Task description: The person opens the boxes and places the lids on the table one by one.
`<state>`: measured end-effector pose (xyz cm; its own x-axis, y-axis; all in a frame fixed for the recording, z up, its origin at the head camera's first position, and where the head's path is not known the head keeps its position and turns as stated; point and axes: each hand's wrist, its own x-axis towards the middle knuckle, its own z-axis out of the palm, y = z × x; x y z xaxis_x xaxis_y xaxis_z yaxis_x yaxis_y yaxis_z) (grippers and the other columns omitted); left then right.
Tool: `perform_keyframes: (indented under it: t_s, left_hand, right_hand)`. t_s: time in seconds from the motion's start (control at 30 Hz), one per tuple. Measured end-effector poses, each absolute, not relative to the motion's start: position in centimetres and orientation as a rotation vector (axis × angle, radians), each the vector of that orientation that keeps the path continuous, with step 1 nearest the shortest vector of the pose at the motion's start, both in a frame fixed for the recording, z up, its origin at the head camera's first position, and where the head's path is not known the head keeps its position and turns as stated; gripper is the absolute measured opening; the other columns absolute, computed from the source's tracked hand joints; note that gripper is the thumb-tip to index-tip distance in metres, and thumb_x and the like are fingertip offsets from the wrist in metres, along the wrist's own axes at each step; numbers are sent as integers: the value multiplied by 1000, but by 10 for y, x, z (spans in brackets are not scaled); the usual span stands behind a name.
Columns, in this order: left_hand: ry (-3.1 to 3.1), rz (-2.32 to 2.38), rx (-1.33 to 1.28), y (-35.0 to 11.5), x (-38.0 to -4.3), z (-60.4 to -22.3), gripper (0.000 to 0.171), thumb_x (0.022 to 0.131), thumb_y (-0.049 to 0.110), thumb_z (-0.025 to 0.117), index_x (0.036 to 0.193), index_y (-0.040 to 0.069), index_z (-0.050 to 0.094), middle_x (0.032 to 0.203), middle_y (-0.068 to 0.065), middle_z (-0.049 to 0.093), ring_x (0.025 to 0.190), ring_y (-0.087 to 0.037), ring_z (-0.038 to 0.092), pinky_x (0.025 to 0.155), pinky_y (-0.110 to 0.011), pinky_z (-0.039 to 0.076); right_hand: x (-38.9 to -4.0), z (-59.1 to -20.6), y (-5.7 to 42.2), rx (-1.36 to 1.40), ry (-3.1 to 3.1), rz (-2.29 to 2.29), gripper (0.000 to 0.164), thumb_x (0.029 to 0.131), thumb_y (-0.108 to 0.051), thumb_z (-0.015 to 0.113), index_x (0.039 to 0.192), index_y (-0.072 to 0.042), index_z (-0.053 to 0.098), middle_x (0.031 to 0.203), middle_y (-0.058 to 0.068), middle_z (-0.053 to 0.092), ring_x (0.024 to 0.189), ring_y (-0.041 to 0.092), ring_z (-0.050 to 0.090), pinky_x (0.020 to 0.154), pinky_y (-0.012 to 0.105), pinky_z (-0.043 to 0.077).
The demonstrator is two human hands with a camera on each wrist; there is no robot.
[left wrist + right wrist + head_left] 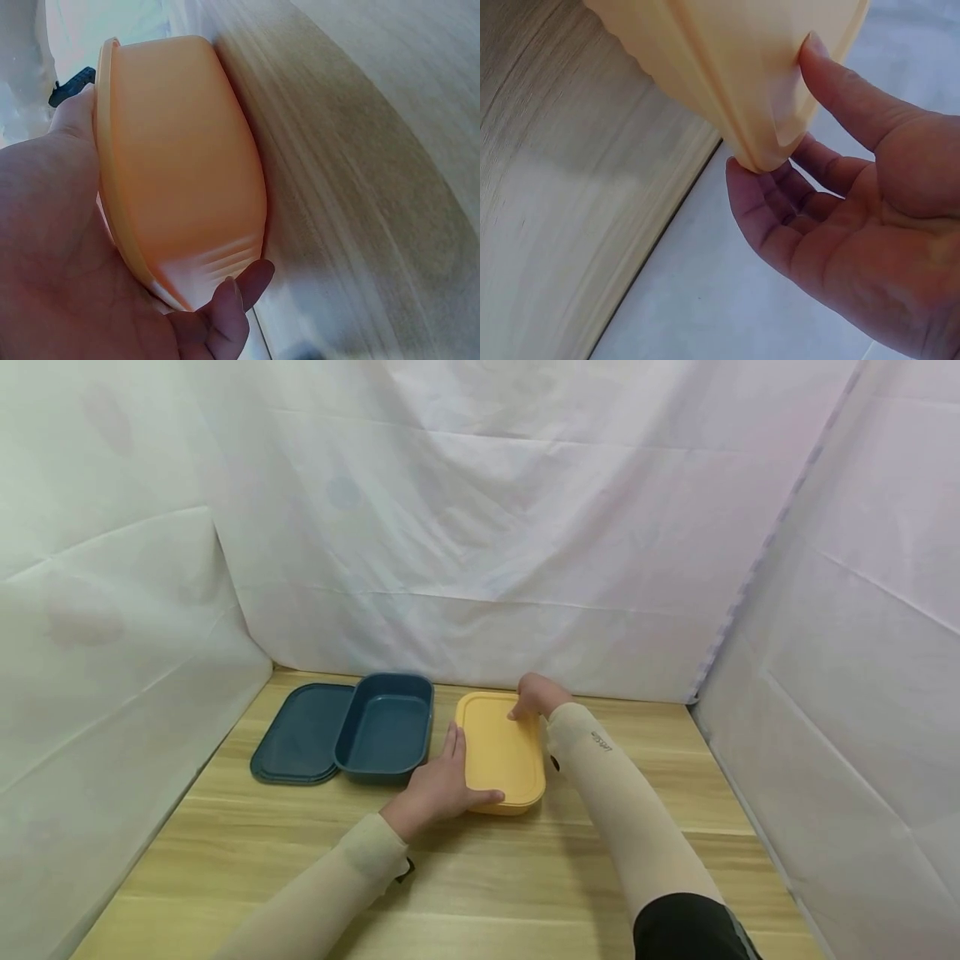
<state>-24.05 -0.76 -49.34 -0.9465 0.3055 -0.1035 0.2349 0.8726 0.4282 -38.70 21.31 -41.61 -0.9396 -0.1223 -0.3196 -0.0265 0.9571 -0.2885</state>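
A yellow lidded food container [498, 752] sits on the table, its lid [491, 739] covering the top. My left hand [438, 785] holds its near left corner, thumb over the lid and fingers along the side. In the left wrist view that hand [82, 247] spans the container's smooth wall [180, 142], with curled fingertips near the ridged corner. At the far right corner, my right hand [537, 696] pinches the container; the right wrist view has its thumb [847, 90] on the lid and curled fingers [761, 217] under the rim.
Left of the yellow container stands an open dark blue container [386, 735]. Its matching flat lid [303, 735] lies beside it, partly overlapped by that container. White cloth [480, 552] hangs behind the wooden table [480, 893] and along both sides.
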Motion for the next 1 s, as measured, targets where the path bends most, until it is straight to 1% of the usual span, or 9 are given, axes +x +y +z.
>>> perform_keyframes:
  t_s: [0.17, 0.47, 0.6, 0.7, 0.83, 1.0]
  left_hand:
    - [2879, 623, 423, -8, -240, -493, 147, 83, 93, 69, 177, 2, 1, 185, -16, -3, 105, -33, 75, 73, -43, 58]
    - [2883, 612, 429, -7, -237, -492, 147, 83, 92, 70, 176, 0, 4, 185, -17, -3, 98, -30, 75, 69, -41, 57]
    - [2887, 600, 423, -7, -236, -490, 146, 83, 92, 70, 176, 0, 4, 185, -17, -3, 94, -29, 75, 67, -40, 56]
    - [2894, 593, 425, -7, -236, -489, 146, 83, 93, 69, 176, 0, 4, 185, -17, -2, 92, -29, 75, 67, -40, 56]
    - [2898, 587, 428, -7, -237, -489, 147, 83, 93, 69, 176, 0, 4, 185, -17, -2, 94, -30, 75, 68, -40, 57]
    - [2892, 584, 429, -7, -238, -489, 146, 83, 93, 69, 176, 0, 4, 185, -17, -3, 92, -29, 75, 68, -40, 57]
  right_hand:
    - [-381, -415, 211, -129, 2794, -413, 56, 99, -31, 88, 140, 3, 70, 141, 18, 70, 129, 36, 67, 110, 50, 54]
    - [-377, -414, 208, -161, 2818, -398, 57, 100, -28, 87, 140, 7, 68, 144, 21, 68, 135, 38, 63, 116, 48, 50]
    - [-377, -414, 207, -191, 2833, -391, 57, 99, -27, 88, 139, 9, 68, 144, 22, 68, 135, 40, 63, 116, 48, 49]
    - [-380, -415, 207, -181, 2837, -385, 56, 98, -26, 89, 137, 8, 69, 141, 22, 69, 133, 39, 64, 115, 48, 50]
    - [-390, -420, 206, -140, 2825, -354, 52, 97, -27, 90, 131, 7, 71, 137, 20, 70, 129, 37, 66, 113, 48, 52]
    - [-396, -423, 203, -96, 2811, -329, 50, 96, -27, 91, 127, 8, 72, 137, 21, 70, 129, 38, 66, 115, 48, 51]
